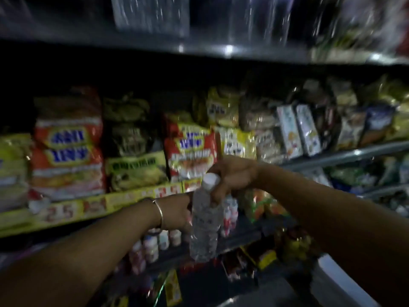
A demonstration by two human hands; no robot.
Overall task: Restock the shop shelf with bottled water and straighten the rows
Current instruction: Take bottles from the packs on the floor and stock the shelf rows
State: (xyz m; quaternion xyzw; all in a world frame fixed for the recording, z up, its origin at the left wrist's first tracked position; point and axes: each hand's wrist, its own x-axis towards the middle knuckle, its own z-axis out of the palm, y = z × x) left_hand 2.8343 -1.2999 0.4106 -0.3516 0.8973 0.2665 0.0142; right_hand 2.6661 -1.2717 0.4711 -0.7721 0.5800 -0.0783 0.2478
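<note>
1. Right hand (232, 176) grasps a clear water bottle (205, 224) near its neck, fingers curled round the shoulder just under the white cap (211, 180); the bottle hangs nearly upright, its base tilted slightly toward the camera.
2. Left hand (177, 212) sits against the left side of the same bottle at mid-height. Its fingers are hidden behind the bottle, so whether they are wrapped round it or only touching cannot be told. A thin metal bangle (158, 210) circles that wrist.
3. The bottle is held in the air in front of the shelving, not set down on any shelf, level with the gap below the noodle shelf.
4. Behind the hands, a shelf carries stacked instant noodle packets (66, 151) in red, yellow and green wrappers, with a yellow price strip (73, 210) along its front edge.
5. Small white drink bottles (152, 248) with red-and-white labels stand in rows on the dark shelf below, just behind the held bottle.
6. On the top shelf (199, 46), blurred clear plastic shapes (150, 14) are visible; they may be water bottles, but the blur leaves that uncertain.
7. Two upright cartons (296, 129) lean on the noodle shelf to the right.
</note>
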